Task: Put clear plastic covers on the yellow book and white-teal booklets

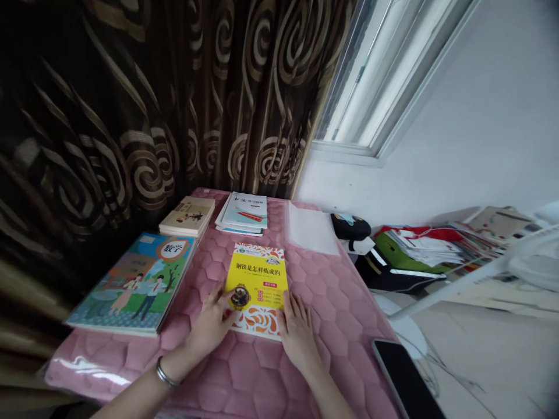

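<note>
A yellow book (257, 276) with a white and orange patterned border lies flat on a pink quilted table cover (244, 364). My left hand (215, 317), below a silver bracelet (165, 372), holds the book's left edge, its thumb on the cover and its fingers along the side. On the opposite edge is my right hand (299, 329), thumb over the cover's lower right part and fingers beside the book. The undersides of the fingers are hidden.
Left of the book lie a stack of blue-green math textbooks (135, 282) and tan books (187, 215). Behind it are pale booklets (242, 210) and a white sheet (310, 230). A dark phone (406, 378) rests at the right edge. Patterned curtains (227, 99) hang behind.
</note>
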`<state>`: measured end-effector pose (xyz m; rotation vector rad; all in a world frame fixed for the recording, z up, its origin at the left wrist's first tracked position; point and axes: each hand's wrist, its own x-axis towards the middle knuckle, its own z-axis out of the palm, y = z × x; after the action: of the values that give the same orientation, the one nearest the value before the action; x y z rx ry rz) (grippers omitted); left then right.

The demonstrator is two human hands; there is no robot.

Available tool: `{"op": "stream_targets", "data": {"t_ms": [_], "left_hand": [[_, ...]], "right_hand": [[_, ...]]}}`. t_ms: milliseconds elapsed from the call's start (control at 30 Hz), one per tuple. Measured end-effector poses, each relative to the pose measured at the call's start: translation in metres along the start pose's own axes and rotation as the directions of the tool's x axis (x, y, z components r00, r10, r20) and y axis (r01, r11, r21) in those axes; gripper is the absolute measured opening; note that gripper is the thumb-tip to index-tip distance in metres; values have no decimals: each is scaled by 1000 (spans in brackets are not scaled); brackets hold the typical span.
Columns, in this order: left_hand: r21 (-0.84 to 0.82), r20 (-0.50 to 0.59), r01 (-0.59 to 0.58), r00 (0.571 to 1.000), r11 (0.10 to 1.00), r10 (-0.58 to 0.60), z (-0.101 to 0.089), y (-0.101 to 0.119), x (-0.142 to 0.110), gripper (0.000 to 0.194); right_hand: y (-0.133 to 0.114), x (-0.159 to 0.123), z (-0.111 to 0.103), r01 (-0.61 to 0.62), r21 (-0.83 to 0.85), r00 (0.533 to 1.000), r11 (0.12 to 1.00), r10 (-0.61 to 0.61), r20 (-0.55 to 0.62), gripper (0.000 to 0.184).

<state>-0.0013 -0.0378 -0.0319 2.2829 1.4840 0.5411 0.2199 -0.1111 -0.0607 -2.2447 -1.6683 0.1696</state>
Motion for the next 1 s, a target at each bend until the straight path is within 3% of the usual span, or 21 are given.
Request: {"op": "stream_targets", "data": {"t_ms": [133,267,433,733,1000], "left_hand": [[-191,78,114,992,975,-101,-17,9,7,42],[-243,95,190,981,951,-171,-22,16,12,38],[-287,44,160,987,945,-154,-15,15,19,33],[-285,-23,145,987,947,-158,-4,19,55,28],[-364,-79,34,995,931,-67,1,1,57,25]], "right_hand": [[6,3,1,36,88,998,995,-31,-50,56],[7,7,-1,46,135,997,990,-36,-72,52],[1,18,-5,-22,128,999,992,28,-40,50],[-2,59,-17,-83,111,996,990,81,21,49],[18,66,9,19,202,989,979,11,-148,46]]}}
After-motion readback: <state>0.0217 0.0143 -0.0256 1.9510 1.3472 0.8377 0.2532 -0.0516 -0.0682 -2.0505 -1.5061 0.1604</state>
